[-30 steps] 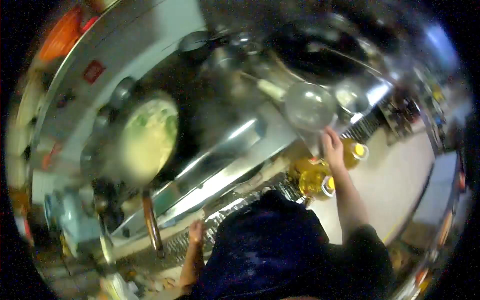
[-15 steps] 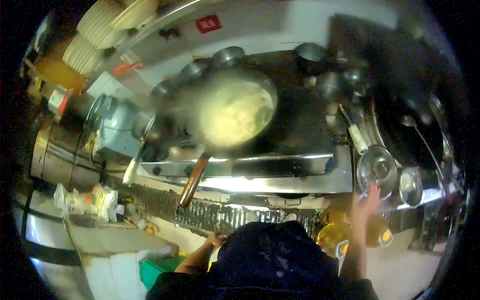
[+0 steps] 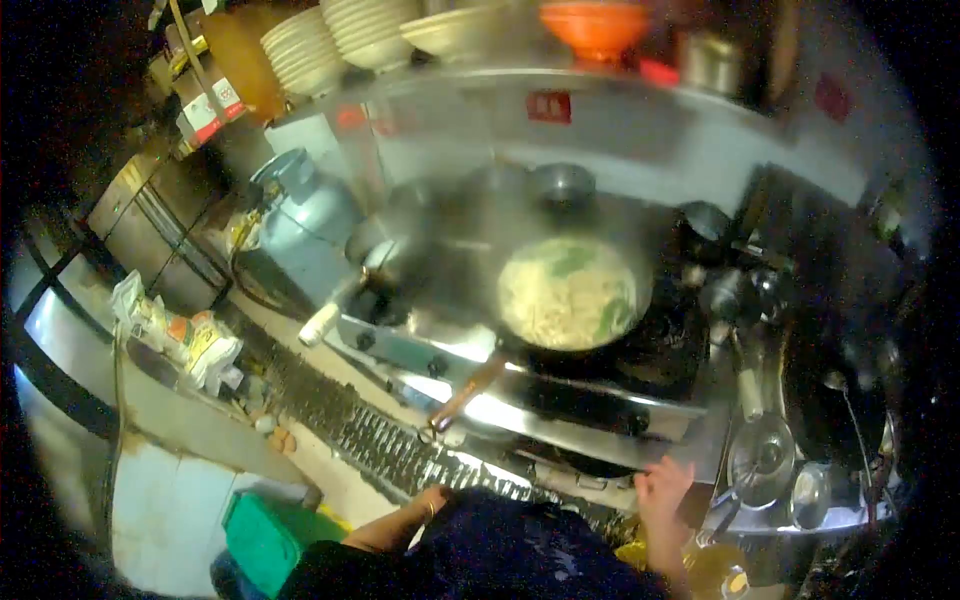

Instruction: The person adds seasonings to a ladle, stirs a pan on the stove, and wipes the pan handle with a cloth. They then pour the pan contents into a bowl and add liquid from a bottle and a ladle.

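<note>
A steaming wok [image 3: 646,300] stands on the stove, holding pale food in cloudy liquid with green leaves. Its wooden handle [image 3: 470,395] points toward me, and neither hand touches it. My right hand [image 3: 664,488] is raised in front of the stove's right part, fingers apart, holding nothing visible. Right of it, on the steel counter, sit a round metal lid or bowl [image 3: 760,460] and a smaller container [image 3: 810,497] with white contents. My left hand [image 3: 432,500] rests low against the dark clothing at my waist, its fingers mostly hidden.
A blue-grey gas cylinder [image 3: 312,225] stands left of the stove. Stacked bowls [image 3: 370,35] and an orange bowl [image 3: 594,30] line the shelf above. A white-handled pan [image 3: 322,324] juts from the stove's left. Plastic bags [image 3: 190,340] and a green bin [image 3: 262,540] are lower left.
My right hand has moved left, away from the round metal piece on the counter, to in front of the stove. The view has turned and raised, showing more shelf. My left hand stays at my waist.
</note>
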{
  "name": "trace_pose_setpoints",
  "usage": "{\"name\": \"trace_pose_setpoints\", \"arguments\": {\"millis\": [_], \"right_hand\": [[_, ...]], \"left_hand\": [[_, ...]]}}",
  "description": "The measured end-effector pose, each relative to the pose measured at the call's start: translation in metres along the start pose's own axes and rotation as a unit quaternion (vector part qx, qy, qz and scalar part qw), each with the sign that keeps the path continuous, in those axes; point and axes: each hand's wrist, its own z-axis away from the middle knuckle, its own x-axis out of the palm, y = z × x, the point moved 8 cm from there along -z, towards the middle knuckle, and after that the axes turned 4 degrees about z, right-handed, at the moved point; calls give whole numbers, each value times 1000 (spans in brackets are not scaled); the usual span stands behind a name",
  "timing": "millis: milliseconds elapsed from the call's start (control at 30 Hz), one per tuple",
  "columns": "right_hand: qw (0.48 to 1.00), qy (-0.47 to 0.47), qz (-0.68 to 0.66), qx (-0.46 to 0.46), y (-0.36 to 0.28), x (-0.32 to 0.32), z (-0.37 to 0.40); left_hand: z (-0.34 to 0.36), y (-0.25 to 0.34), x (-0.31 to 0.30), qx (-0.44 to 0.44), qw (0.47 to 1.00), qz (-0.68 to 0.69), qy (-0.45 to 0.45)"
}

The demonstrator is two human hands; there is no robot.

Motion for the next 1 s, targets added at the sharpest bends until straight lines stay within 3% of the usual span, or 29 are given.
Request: {"name": "trace_pose_setpoints", "arguments": {"millis": [33, 100, 167, 267, 333, 367, 400, 433, 500, 533, 567, 600, 633, 700, 733, 767, 833, 967, 1000], "right_hand": [[1000, -11, -9, 2, -7, 6, 3], [1000, -1, -9, 22, -20, 13, 9], [1000, 6, 4, 30, -43, 12, 5], [998, 8, 42, 41, -90, 9, 5], [996, -3, 65, 66, -115, 13, 9], [996, 15, 20, 86, -122, 17, 17], [994, 35, 33, 101, -134, 16, 20], [991, 50, 44, 113, -147, 14, 23], [988, 35, 66, 137, -166, 16, 33], [986, 25, 76, 145, -173, 16, 37], [985, 29, 91, 140, -180, 14, 41], [985, 33, 105, 135, -186, 13, 46], [983, 40, 118, 132, -192, 12, 48], [984, 27, 106, 142, -204, -6, 52], [983, 44, 101, 146, -207, -11, 58], [982, 62, 97, 151, -209, -16, 66], [968, 67, 155, 187, -209, -18, 90], [945, 64, 195, 254, -208, -26, 135], [939, 63, 197, 276, -204, -26, 148]], "left_hand": [[18, 26, -26, -20, 1000, 22, -2], [-2, -7, -29, -13, 997, 57, -40], [42, 50, -85, -67, 996, 49, -34], [-17, -31, -78, -10, 998, 58, -29], [-44, -40, -109, 47, 996, 78, 24], [-39, -17, -150, 78, 987, 117, 82], [-5, 62, -219, 146, 975, 81, 146], [36, 128, -281, 252, 927, 161, 227], [101, 222, -388, 308, 886, 270, 217], [143, 270, -442, 494, 801, 182, 284], [165, 297, -480, 531, 749, 348, 191], [214, 353, -518, 649, 690, 236, 217], [232, 379, -553, 688, 654, 105, 298], [232, 451, -605, 666, 660, 173, 302], [241, 491, -623, 699, 613, 24, 369], [234, 524, -647, 661, 561, -119, 484], [194, 583, -699, 576, 529, -231, 579], [82, 658, -800, 456, 600, -237, 613], [64, 670, -805, 430, 685, -233, 540]]}}
